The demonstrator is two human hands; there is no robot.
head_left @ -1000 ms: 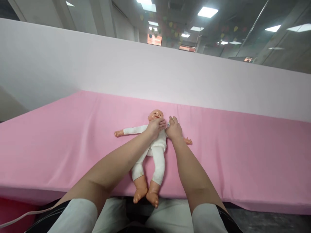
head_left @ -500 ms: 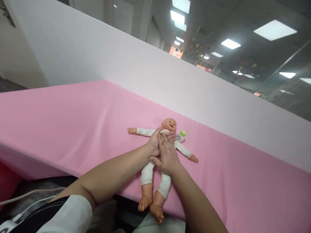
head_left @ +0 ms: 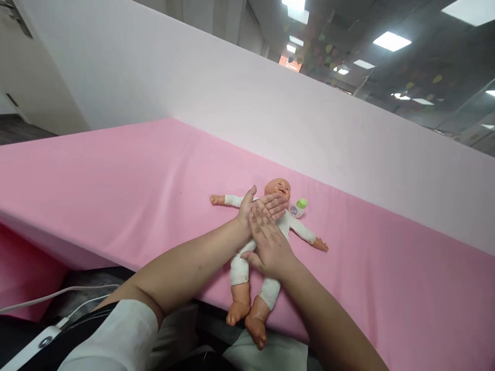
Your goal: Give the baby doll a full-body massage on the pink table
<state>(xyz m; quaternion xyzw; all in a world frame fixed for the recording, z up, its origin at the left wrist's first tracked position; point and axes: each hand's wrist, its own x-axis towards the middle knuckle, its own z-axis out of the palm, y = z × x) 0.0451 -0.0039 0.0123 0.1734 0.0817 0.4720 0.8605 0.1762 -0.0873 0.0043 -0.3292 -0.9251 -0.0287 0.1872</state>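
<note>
Here, a small green-capped bottle point(head_left: 299, 208) sits beside the doll's head, just past the left fingertips; its contents cannot be made out. The doll point(head_left: 285, 224) lies face up on the pink cover point(head_left: 116, 180), its torso partly hidden beneath both hands. The left hand point(head_left: 261, 208) is palm up, fingers extended; the right hand point(head_left: 273, 247), unclenched, rests across that palm.

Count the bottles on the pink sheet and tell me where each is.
1. The green-capped bottle is on the pink sheet, beside the doll's head. A small one beneath the left hand or right hand would be hidden.
</note>
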